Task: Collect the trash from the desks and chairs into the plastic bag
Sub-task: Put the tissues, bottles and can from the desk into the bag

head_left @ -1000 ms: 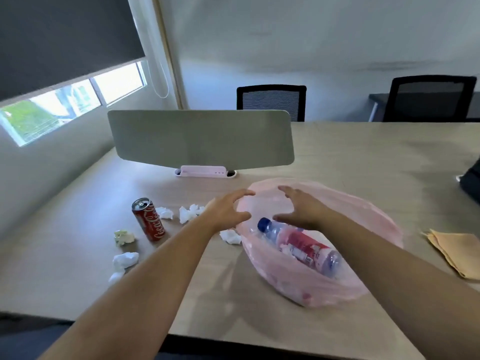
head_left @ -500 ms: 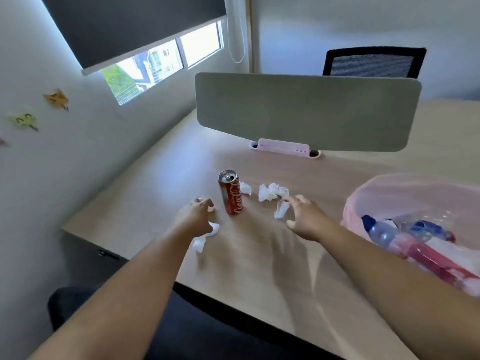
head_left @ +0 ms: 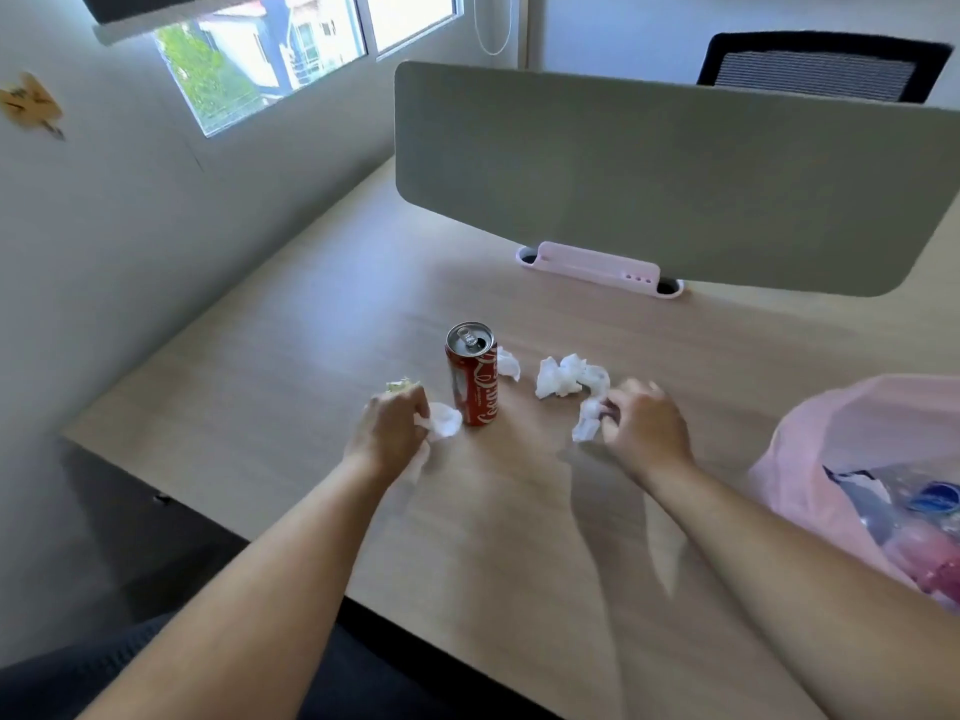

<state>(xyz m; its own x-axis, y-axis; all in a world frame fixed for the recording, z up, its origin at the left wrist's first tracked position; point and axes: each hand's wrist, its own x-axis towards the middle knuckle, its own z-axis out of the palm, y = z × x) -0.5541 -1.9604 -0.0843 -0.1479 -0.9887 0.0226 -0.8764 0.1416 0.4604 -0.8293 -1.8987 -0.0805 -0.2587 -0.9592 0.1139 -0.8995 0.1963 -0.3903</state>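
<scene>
A red soda can (head_left: 474,376) stands upright on the wooden desk (head_left: 311,366). My left hand (head_left: 390,429) is just left of the can, closed on a white crumpled tissue (head_left: 441,421); a yellowish scrap (head_left: 399,385) shows above its knuckles. My right hand (head_left: 643,426) is right of the can, pinching another white tissue (head_left: 588,422). Loose tissues lie behind: a small one (head_left: 508,363) beside the can and a bigger wad (head_left: 566,375). The pink plastic bag (head_left: 810,449) lies open at the right edge with bottles (head_left: 935,498) inside.
A grey-green divider panel (head_left: 649,174) on a pink clamp (head_left: 597,265) crosses the desk behind the trash. A black mesh chair (head_left: 815,65) stands beyond it. A wall with a window (head_left: 270,59) runs along the left; the desk's front edge is near my body.
My hands left the bag and moved left to the trash by the can. Each hand has now closed on a tissue. The view has swung left and closer.
</scene>
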